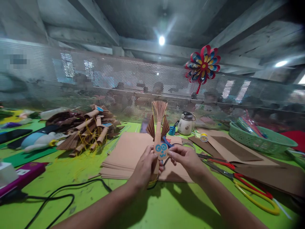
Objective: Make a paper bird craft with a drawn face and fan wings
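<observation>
My left hand [145, 163] is closed around the lower part of a brown paper figure [158, 132], made of a rolled tube with a pleated fan at its top and pleated wings at the sides. On its front sits a paper face piece [161, 152] with eyes and a mouth drawn in blue. At the right edge of that face, my right hand [187, 159] pinches with thumb and forefinger. Yellow string hangs along the figure. Stacked brown paper sheets [128, 148] lie beneath my hands. Part of a blue object [167, 142] shows behind the figure.
To the left lies a pile of similar paper figures [92, 130], near a purple box [23, 178] and a black cord [71, 184]. Scissors [256, 197], brown sheets [269, 175] and a green basket [264, 138] occupy the right. A mug [186, 124] stands before the perforated screen [133, 79].
</observation>
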The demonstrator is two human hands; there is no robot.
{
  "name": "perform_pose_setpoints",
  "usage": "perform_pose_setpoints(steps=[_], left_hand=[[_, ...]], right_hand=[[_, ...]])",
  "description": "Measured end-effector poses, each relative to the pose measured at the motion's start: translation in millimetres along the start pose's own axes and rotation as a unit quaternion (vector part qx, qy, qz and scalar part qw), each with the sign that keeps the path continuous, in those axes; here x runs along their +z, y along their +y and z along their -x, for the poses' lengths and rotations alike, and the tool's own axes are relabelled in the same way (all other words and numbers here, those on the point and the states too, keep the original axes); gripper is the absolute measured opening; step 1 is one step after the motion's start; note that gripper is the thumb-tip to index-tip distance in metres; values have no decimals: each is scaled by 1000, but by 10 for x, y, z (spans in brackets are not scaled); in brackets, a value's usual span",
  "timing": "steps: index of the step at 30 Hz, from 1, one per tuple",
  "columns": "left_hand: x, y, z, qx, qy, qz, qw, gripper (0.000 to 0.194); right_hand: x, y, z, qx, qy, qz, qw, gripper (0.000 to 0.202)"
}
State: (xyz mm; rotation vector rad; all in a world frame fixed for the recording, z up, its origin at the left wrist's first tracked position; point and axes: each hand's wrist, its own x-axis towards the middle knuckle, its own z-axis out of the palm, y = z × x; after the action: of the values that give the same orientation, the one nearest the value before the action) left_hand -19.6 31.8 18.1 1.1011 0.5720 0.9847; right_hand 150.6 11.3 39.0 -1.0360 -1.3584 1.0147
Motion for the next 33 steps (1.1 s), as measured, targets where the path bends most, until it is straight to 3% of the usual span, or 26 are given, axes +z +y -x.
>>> perform_pose_setpoints(steps=[7, 16, 33], left_hand=[[-12, -63, -28, -2, -12, -5, 1000, 25], [45, -133, 1, -18, -18, -19, 999, 26], [130, -135, 113, -16, -38, -108, 993, 28]], right_hand=[[-68, 55, 49, 15, -7, -68, 998, 26], [-49, -11, 67, 0, 54, -166, 985, 24], [66, 30, 5, 7, 131, -152, 980, 31]])
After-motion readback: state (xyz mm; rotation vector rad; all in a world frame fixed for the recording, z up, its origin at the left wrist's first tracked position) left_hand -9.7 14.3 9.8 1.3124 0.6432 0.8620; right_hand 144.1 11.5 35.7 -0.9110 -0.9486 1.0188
